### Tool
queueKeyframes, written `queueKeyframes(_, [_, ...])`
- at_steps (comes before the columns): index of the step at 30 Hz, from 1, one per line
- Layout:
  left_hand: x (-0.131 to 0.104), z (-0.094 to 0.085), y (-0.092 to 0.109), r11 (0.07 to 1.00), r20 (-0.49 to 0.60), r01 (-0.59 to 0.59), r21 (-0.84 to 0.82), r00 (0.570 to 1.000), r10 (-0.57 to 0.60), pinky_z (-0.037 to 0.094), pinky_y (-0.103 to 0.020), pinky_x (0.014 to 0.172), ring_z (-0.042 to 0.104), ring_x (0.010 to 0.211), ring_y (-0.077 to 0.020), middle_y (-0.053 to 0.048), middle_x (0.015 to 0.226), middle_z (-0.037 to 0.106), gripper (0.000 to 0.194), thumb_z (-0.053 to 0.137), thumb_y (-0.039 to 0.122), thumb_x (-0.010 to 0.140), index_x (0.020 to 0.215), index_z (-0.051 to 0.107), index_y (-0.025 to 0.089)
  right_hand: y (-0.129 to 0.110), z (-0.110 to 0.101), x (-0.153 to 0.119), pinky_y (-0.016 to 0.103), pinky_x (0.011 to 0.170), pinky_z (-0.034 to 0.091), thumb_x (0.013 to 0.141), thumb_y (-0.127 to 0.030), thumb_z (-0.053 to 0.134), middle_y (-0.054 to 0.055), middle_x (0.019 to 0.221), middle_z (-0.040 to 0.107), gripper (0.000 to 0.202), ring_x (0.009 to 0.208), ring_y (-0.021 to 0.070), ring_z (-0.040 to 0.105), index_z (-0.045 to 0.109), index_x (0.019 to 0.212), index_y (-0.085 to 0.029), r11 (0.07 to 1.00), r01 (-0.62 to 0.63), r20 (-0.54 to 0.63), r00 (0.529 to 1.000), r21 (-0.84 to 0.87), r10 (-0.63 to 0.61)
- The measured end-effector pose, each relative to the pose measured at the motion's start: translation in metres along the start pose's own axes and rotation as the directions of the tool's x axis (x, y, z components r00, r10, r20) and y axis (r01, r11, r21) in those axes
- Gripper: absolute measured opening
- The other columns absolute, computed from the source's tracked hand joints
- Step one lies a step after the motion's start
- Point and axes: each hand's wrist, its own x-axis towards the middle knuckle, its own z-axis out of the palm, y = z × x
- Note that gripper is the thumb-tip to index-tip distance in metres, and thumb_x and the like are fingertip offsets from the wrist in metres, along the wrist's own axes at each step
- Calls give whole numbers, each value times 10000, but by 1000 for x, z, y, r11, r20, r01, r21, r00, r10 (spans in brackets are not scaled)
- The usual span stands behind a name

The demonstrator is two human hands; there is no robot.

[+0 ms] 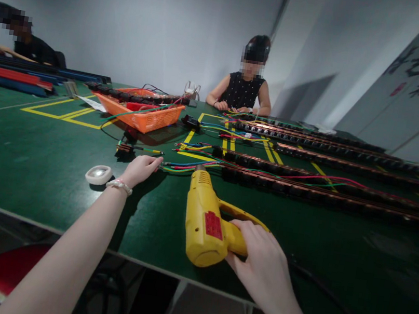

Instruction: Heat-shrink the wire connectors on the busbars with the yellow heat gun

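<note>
My right hand (261,254) is wrapped round the handle of a yellow heat gun (201,224). The gun's nozzle points away from me at a bundle of coloured wires (188,166). At the left end of that bundle, the fingers of my left hand (142,168) pinch the wire ends. The wires run right into a long black strip (307,190) with copper-coloured edges. Left of my left wrist lies a white roll of tape (98,175). Just beyond my left hand is a small black part (126,150) with a wire on it.
An orange basket (148,119) holding wires and black parts stands at the back. Several more long strips (349,167) lie at the right. Blue and red bars (12,77) are stacked far left. One person (245,91) sits opposite, another (38,50) far left. A black cable (337,302) trails right.
</note>
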Motion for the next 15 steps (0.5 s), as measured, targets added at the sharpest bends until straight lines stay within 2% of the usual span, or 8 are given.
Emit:
queueKeyframes(4, [-1, -1, 1, 1000, 10, -7, 5, 1000, 7, 271, -265, 543, 479, 540, -161, -19, 519, 530, 574, 293, 623, 839, 560, 537, 186, 18, -2, 0, 360, 795, 429, 717, -285, 678, 41, 952, 661, 347, 902, 232, 602, 570, 1033, -191, 995, -27, -55, 998, -93, 22])
queueKeyframes(7, [-1, -1, 2, 1000, 15, 2, 13, 1000, -3, 278, -264, 545, 489, 551, -164, -24, 544, 556, 581, 291, 634, 836, 571, 548, 184, 26, -5, -1, 358, 772, 429, 725, -306, 666, 43, 949, 668, 351, 893, 233, 610, 569, 1043, -195, 992, -36, -45, 999, -117, 31])
queueKeyframes(15, [-2, 0, 4, 999, 15, 32, 30, 999, -33, 291, -266, 554, 523, 595, -181, -40, 579, 589, 589, 288, 636, 833, 604, 589, 183, 26, -3, 1, 367, 740, 414, 730, -366, 630, 42, 941, 670, 342, 882, 245, 618, 555, 1023, -207, 981, -77, -15, 997, -175, 76])
